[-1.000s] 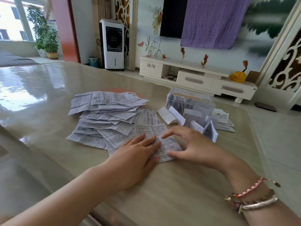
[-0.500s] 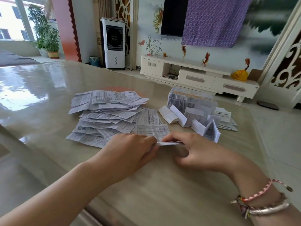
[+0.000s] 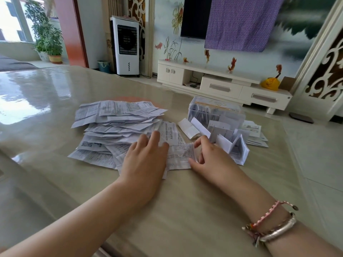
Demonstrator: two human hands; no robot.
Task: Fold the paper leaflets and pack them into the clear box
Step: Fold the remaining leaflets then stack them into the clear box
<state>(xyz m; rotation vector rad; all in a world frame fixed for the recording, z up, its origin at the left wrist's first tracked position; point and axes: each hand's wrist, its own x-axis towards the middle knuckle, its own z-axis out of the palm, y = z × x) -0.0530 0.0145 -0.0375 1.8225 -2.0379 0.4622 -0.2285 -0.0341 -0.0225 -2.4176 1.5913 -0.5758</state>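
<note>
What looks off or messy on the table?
Folded leaflets lie loose in front of the clear box, several sprung half open rather than flat. The unfolded pile is fanned untidily. Nothing looks torn or spilled.

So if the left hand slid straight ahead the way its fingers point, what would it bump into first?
Probably the upright printed leaflet just beyond the left hand's fingertips, with the big pile of flat leaflets alongside; depth is hard to judge.

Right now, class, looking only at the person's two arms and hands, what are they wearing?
Both forearms are bare, with no sleeves in view. The left hand and its wrist carry nothing. At the wrist of the right hand sit a pink braided cord bracelet and a silver bangle.
</note>
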